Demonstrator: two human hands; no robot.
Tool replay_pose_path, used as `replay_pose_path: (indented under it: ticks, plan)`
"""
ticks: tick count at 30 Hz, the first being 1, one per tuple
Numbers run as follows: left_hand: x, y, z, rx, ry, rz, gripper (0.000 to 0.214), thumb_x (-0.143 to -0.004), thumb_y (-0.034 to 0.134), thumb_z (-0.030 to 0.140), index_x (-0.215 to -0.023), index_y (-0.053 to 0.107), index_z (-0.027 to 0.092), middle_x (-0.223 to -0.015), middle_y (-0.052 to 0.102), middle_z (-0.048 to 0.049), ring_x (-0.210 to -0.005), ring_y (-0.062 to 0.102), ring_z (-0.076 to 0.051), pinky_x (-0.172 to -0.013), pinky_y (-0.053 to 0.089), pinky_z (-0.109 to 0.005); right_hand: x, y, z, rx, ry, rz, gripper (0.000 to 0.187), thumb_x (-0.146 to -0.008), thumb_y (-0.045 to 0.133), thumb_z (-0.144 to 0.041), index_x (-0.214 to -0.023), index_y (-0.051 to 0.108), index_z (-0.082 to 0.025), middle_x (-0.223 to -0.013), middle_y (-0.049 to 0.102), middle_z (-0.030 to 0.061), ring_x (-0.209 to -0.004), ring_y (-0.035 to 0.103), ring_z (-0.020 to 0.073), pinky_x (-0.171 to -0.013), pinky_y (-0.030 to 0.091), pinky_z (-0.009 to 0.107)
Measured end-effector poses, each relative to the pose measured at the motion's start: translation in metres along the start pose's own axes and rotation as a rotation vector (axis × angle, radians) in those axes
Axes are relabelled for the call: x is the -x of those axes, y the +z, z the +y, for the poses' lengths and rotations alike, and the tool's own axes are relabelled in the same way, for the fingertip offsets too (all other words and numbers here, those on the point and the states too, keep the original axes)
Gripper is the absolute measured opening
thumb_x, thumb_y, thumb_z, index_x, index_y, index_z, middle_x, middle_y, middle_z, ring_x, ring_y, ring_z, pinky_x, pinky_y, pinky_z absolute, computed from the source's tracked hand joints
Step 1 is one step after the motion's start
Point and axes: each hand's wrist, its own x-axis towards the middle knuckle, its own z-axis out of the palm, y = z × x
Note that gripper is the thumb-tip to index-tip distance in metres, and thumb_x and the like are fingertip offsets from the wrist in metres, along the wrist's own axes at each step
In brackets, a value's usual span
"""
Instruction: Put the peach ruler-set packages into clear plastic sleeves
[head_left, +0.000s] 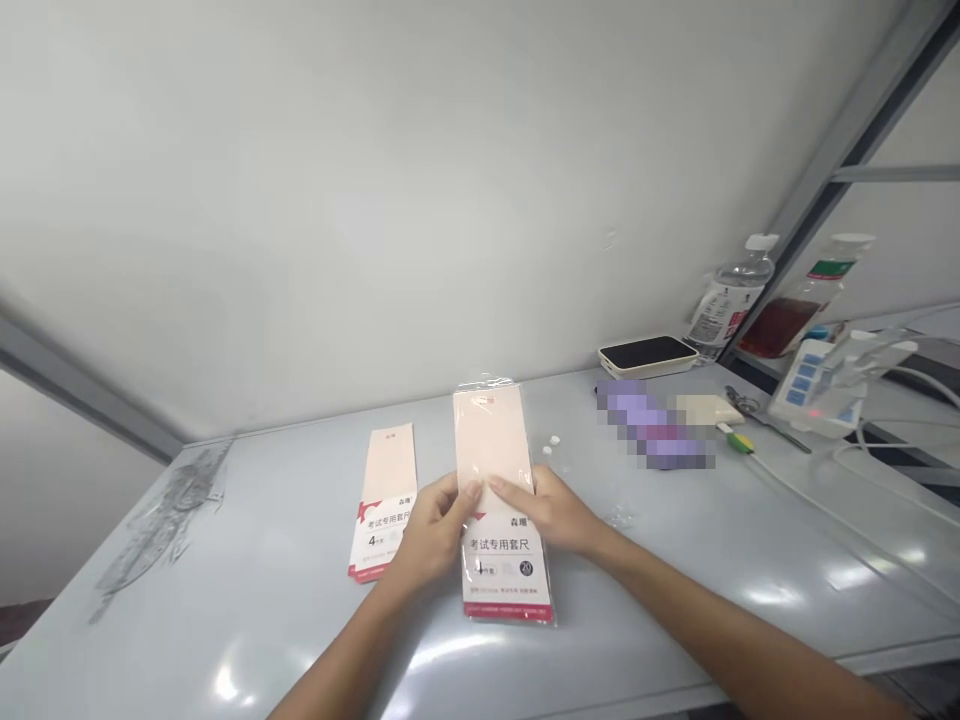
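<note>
Both of my hands grip a ruler set pack (pixel 493 440), a pink and white card with a red bottom band inside a clear plastic sleeve. The pack is held upright in front of me, its printed face towards me. My left hand (pixel 439 520) pinches its left edge, thumb on the front. From the other side, my right hand (pixel 559 508) closes on the right edge, its thumb also across the front. The fingers behind the pack are hidden. A second pink and white pack (pixel 390 465) lies on the table left of my left hand, which partly covers it.
On the grey table (pixel 285 560), small white bits (pixel 555 440) lie right of the pack. Further right are a power bank-like device (pixel 649 354), a blurred purple item (pixel 652 425), a clear bottle (pixel 727 300), a power strip (pixel 817 385) and cables. A wall stands behind.
</note>
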Motion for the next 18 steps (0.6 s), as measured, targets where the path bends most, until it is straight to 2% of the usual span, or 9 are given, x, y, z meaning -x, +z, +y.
replay_pose_path:
  ticks: [5,7,10,12,14,18]
  plan:
    - [0.000,0.003,-0.002,-0.020,-0.021,0.039,0.030,-0.081,0.046,0.043,-0.067,0.047,0.016,-0.060,0.049,0.0023,-0.053,0.046,-0.010,-0.049,0.034,-0.021,-0.001,0.001,0.002,0.072,-0.004,0.003,0.036,-0.079,0.049,-0.048,-0.080,0.062,-0.014,-0.071,0.064,0.0053,-0.066,0.059,0.0176,-0.057,0.044,0.027]
    - [-0.002,0.002,-0.006,-0.165,0.012,0.111,0.032,-0.081,0.043,0.044,-0.066,0.047,0.017,-0.059,0.049,0.0020,-0.053,0.045,-0.010,-0.049,0.033,-0.021,-0.004,-0.002,0.004,0.138,0.012,0.026,0.037,-0.078,0.048,-0.049,-0.080,0.061,-0.014,-0.072,0.063,0.0053,-0.064,0.059,0.0173,-0.054,0.043,0.027]
    - [-0.007,-0.003,-0.014,-0.519,0.026,0.286,0.037,-0.080,0.041,0.049,-0.060,0.042,0.018,-0.054,0.045,0.0024,-0.050,0.042,-0.011,-0.046,0.028,-0.022,-0.008,-0.012,0.003,0.313,0.084,0.085,0.038,-0.078,0.046,-0.053,-0.078,0.057,-0.017,-0.066,0.062,0.0029,-0.051,0.055,0.0146,-0.045,0.039,0.026]
    - [-0.011,-0.009,-0.018,-0.719,-0.028,0.354,0.037,-0.078,0.040,0.054,-0.065,0.042,0.020,-0.050,0.045,0.0032,-0.047,0.042,-0.012,-0.045,0.026,-0.023,-0.009,-0.024,0.001,0.562,0.126,0.185,0.039,-0.077,0.043,-0.057,-0.076,0.056,-0.020,-0.058,0.059,0.0010,-0.048,0.052,0.0148,-0.045,0.036,0.026]
    - [-0.014,-0.016,-0.018,-0.843,-0.079,0.389,0.037,-0.077,0.038,0.058,-0.077,0.044,0.022,-0.050,0.046,0.0037,-0.046,0.045,-0.015,-0.046,0.026,-0.024,-0.009,-0.040,-0.004,0.854,0.135,0.348,0.041,-0.077,0.040,-0.059,-0.075,0.057,-0.022,-0.055,0.057,0.0013,-0.055,0.054,0.0176,-0.048,0.034,0.026]
    - [-0.016,-0.037,-0.008,-1.028,-0.119,0.441,0.045,-0.078,0.029,0.061,-0.097,0.043,0.022,-0.057,0.053,0.0012,-0.056,0.054,-0.019,-0.051,0.032,-0.026,-0.008,-0.077,-0.012,1.178,0.301,0.553,0.041,-0.077,0.038,-0.058,-0.082,0.057,-0.022,-0.072,0.061,0.0068,-0.070,0.056,0.0225,-0.053,0.034,0.029]
